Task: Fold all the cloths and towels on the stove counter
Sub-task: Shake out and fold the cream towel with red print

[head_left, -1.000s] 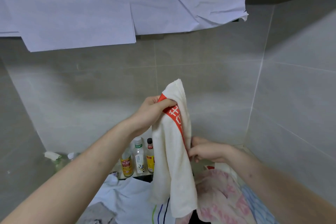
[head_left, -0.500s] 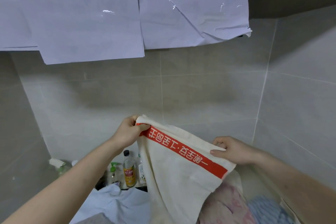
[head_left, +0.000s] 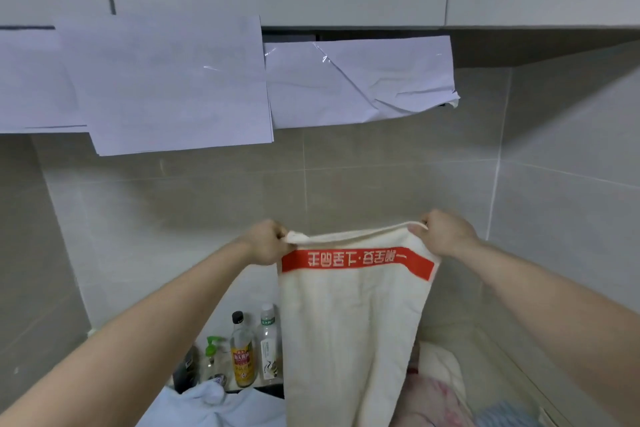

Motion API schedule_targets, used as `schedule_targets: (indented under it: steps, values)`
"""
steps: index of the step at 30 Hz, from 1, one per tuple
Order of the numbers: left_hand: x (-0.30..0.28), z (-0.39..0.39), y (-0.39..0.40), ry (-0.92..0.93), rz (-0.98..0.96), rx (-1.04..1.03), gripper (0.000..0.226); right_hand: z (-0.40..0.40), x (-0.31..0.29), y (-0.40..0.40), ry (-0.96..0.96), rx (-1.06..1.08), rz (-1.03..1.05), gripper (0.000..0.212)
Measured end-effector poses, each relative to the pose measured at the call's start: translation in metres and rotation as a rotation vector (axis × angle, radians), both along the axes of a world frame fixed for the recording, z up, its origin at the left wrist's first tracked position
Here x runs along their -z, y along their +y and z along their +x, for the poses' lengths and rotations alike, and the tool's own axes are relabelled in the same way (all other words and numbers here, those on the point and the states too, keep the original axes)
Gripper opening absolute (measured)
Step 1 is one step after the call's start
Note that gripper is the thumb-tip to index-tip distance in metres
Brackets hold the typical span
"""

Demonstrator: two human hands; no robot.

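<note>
Both hands hold a cream towel up by its top corners. The left hand and right hand each pinch one corner, the red band stretched between them.

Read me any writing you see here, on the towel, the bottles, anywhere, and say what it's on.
Red band on the white towel: white Chinese characters, seen reversed; not readable with certainty.
Yellow-labelled bottle: red label text, too blurred.
Green-capped clear bottle: label print too small.
Taped paper sheets: no writing visible.
</note>
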State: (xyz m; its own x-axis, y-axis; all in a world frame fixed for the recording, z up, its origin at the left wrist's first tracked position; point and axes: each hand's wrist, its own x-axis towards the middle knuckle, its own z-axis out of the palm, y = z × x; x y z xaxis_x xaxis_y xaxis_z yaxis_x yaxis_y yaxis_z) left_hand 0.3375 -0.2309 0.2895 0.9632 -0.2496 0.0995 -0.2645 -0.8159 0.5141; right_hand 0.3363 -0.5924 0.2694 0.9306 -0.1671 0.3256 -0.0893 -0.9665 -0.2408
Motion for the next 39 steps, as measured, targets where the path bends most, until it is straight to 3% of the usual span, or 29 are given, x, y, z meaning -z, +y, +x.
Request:
schedule_targets:
  steps: [2,6,8,14,21,25,28,31,35,37,39]
  values:
    - [-0.024,0.003,-0.011,-0.110,-0.091,-0.067,0.021,0.012,-0.024,-0.003,-0.080,0.053,0.116,0.037]
    - [-0.075,0.001,-0.034,-0.112,-0.645,-0.159,0.025,0.020,-0.070,0.001,-0.360,0.023,0.473,0.016]
    - [-0.090,-0.004,-0.037,-0.135,-0.765,-0.164,0.026,0.005,-0.082,0.009,-0.524,-0.024,0.507,0.014]
    - [-0.081,-0.037,-0.018,-0.247,-0.752,-0.055,0.018,-0.044,-0.075,0.015,-0.752,-0.184,0.591,0.018]
    - [-0.040,-0.101,-0.008,-0.344,-0.554,0.063,0.027,-0.100,-0.019,0.019,-0.815,-0.256,0.839,0.031]
    - [-0.009,-0.128,0.019,-0.248,-0.465,0.139,0.052,-0.153,0.018,0.026,-0.792,-0.242,0.907,0.021]
    - [0.025,-0.158,0.037,0.031,-0.416,0.270,0.050,-0.189,0.061,0.031,-0.622,-0.132,1.065,0.014]
    - [0.061,-0.181,0.053,0.234,-0.175,0.347,0.059,-0.215,0.114,0.034,-0.267,-0.071,1.287,0.024]
    - [0.118,-0.204,0.075,0.529,0.060,0.410,0.065,-0.247,0.165,0.040,0.288,-0.179,1.378,0.030]
    - [0.147,-0.220,0.078,0.647,0.109,0.436,0.068,-0.261,0.192,0.039,0.570,-0.219,1.382,0.045]
    - [0.167,-0.235,0.075,0.774,0.111,0.457,0.060,-0.267,0.211,0.039,0.726,-0.238,1.286,0.067]
